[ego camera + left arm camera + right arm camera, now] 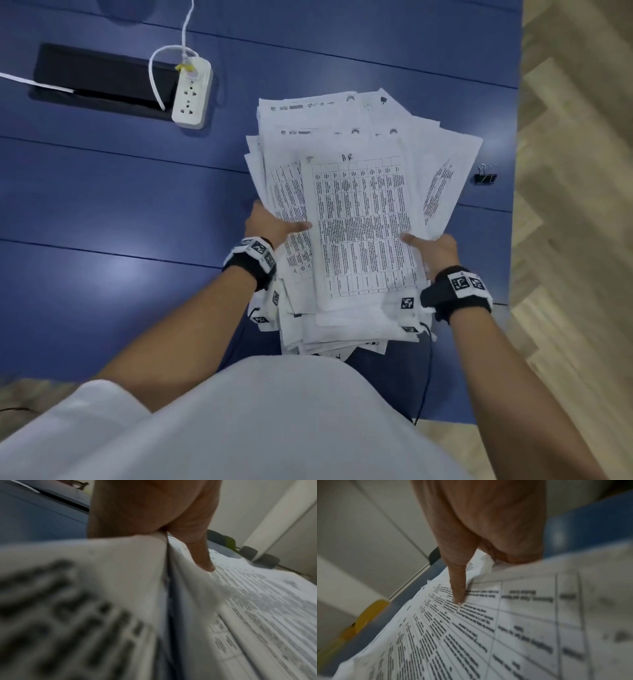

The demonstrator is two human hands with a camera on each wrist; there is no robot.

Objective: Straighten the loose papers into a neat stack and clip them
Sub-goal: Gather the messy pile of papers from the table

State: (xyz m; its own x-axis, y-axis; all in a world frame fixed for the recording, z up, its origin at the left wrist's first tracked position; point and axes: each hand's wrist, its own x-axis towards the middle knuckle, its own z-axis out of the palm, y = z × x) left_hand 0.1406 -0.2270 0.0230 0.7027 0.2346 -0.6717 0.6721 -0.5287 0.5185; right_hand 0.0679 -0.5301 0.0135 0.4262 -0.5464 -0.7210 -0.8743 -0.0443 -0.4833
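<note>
A thick, uneven pile of printed papers (359,219) is held over the blue table (102,192), sheets fanned out at different angles. My left hand (270,224) grips the pile's left edge, thumb on top. My right hand (433,248) grips its right edge, thumb on the top sheet. In the left wrist view the thumb (202,555) presses the papers (257,601); the other fingers are hidden beneath. The right wrist view shows the thumb (458,582) on the gridded top sheet (488,628). A black binder clip (485,175) lies on the table right of the pile.
A white power strip (191,94) with a white cable sits at the back left beside a black cable hatch (99,78). The table's right edge (513,205) borders wooden flooring. A thin black wire (426,377) hangs near my body.
</note>
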